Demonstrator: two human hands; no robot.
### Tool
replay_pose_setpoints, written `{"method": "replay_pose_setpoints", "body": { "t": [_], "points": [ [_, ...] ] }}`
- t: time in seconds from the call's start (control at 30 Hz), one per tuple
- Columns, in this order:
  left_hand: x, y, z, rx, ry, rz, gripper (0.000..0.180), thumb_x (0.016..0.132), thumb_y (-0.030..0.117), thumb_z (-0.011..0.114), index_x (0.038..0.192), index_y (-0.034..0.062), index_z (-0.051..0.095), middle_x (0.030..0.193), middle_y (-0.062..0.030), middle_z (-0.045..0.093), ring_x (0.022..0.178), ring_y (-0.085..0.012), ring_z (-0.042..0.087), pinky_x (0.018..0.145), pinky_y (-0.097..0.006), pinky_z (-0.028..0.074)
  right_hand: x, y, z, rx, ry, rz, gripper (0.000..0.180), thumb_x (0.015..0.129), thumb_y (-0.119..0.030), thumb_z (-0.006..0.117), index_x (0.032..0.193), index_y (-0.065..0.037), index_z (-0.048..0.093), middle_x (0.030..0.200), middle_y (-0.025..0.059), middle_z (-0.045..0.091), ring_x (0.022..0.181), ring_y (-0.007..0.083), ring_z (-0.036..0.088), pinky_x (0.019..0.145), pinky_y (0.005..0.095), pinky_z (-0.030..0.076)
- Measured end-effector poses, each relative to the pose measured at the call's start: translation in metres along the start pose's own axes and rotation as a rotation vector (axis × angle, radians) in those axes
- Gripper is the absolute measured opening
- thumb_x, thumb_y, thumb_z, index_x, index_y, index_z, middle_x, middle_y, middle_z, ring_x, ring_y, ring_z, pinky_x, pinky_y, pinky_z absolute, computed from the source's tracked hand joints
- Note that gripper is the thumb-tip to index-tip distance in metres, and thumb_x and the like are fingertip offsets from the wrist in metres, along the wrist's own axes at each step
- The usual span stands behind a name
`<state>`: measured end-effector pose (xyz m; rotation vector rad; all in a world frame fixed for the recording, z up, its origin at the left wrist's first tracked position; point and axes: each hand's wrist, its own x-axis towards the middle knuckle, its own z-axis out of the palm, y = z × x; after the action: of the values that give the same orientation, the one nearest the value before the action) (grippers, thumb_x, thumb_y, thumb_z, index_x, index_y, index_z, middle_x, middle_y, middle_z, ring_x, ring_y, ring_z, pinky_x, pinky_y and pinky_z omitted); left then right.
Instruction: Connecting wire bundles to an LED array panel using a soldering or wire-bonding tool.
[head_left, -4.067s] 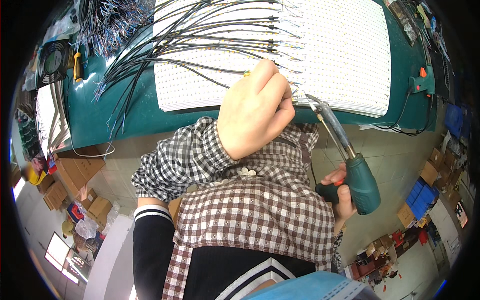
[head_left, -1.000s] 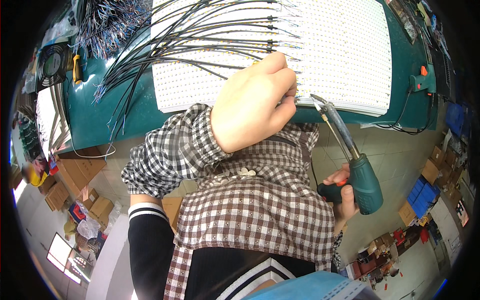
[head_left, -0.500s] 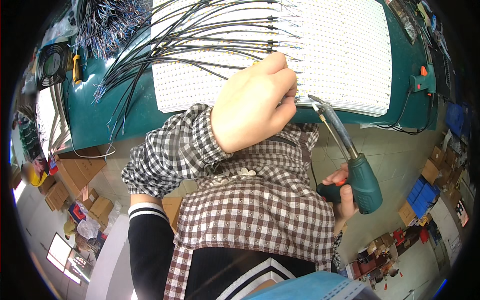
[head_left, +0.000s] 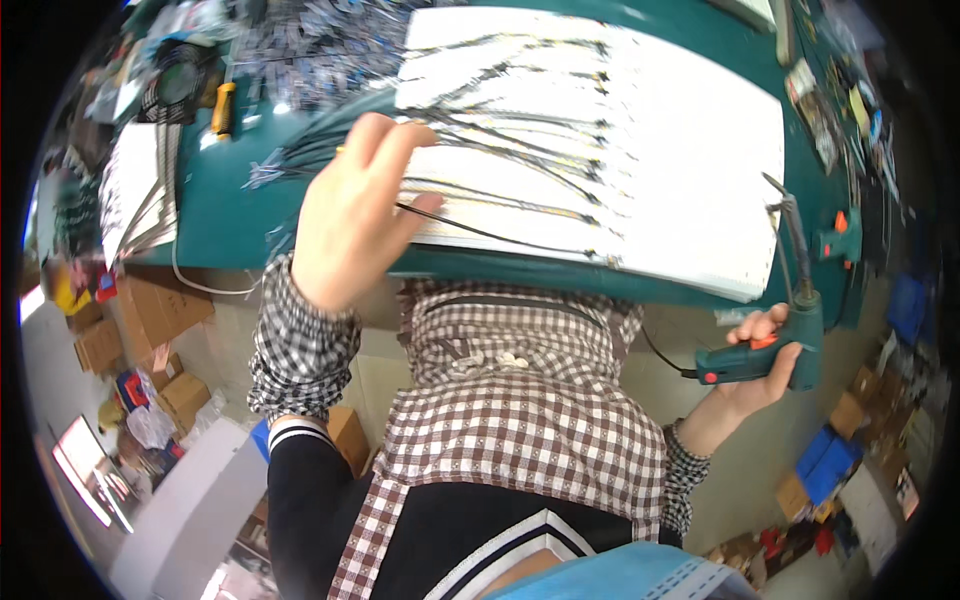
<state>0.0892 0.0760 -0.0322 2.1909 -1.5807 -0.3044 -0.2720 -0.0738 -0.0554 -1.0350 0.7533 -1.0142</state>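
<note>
The left hand [head_left: 350,215] is held up over the near left part of the white board [head_left: 640,150]. Its fingers are loosely curled, a little apart, and a thin black wire [head_left: 500,238] runs out from under its thumb across the board to the right. I cannot tell how tightly it pinches the wire. More black wires [head_left: 520,110] lie in rows on the board, fanning out to the far left.

The right hand [head_left: 755,370] is off to the right, near the edge of the green desk [head_left: 225,215]. Its fingers are wrapped tight around the handle of a green soldering gun [head_left: 775,350]. The gun's thin metal tip points up, just beside the right edge of the board.

A yellow-handled tool [head_left: 222,108] lies on the far left of the desk. Cardboard boxes [head_left: 150,320] sit on the floor below.
</note>
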Motion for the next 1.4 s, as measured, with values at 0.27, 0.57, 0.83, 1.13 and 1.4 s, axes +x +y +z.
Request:
{"method": "replay_pose_setpoints", "body": {
  "t": [0.27,0.57,0.83,1.13,1.4],
  "points": [
    [-0.018,-0.068,0.001,0.008,0.005,0.116,0.078,0.063,0.035,0.078,0.128,0.0081,0.045,0.126,-0.0090,0.049,0.114,-0.0279,0.047,0.091,-0.040,0.037,0.055,0.000,-0.011,0.182,-0.049,0.111,0.046,0.090,-0.043,0.052,0.109,-0.001,0.048,0.080,0.0027,0.051,0.070,0.0130,0.046,0.060,0.0237,0.041],
    [0.026,-0.068,-0.020,0.101,-0.181,0.293,0.084,0.065,0.038,0.075,0.131,-0.0002,0.040,0.116,-0.0122,0.052,0.107,-0.0272,0.050,0.091,-0.040,0.036,0.054,0.000,-0.013,0.240,-0.043,0.213,0.043,0.091,-0.037,0.054,0.110,0.001,0.046,0.080,0.0040,0.045,0.070,0.0131,0.039,0.063,0.0256,0.038],
    [-0.003,-0.053,-0.018,0.263,-0.243,0.110,0.049,0.066,0.004,0.057,0.113,-0.0049,0.048,0.085,-0.0126,0.052,0.082,-0.0283,0.055,0.069,-0.036,0.043,0.052,-0.003,0.003,0.137,0.134,0.267,0.045,0.086,-0.044,0.056,0.104,-0.004,0.048,0.073,0.0013,0.044,0.066,0.0127,0.042,0.056,0.0243,0.036],
    [-0.036,-0.023,-0.020,-0.157,0.029,-0.455,0.054,0.068,0.036,0.073,0.106,0.0054,0.052,0.086,-0.0144,0.058,0.077,-0.0330,0.059,0.067,-0.040,0.047,0.017,-0.031,0.016,0.151,0.151,0.223,0.044,0.089,-0.043,0.052,0.109,-0.005,0.047,0.074,0.0004,0.050,0.066,0.0106,0.046,0.058,0.0231,0.040],
    [-0.034,-0.039,-0.006,-0.296,-0.013,-0.495,0.048,0.065,0.039,0.077,0.086,-0.0012,0.062,0.077,-0.0161,0.060,0.070,-0.0292,0.060,0.062,-0.036,0.047,0.038,-0.003,-0.002,0.238,0.042,0.242,0.045,0.087,-0.044,0.055,0.109,-0.005,0.047,0.080,0.0012,0.052,0.071,0.0125,0.049,0.060,0.0235,0.042]
  ]
}}
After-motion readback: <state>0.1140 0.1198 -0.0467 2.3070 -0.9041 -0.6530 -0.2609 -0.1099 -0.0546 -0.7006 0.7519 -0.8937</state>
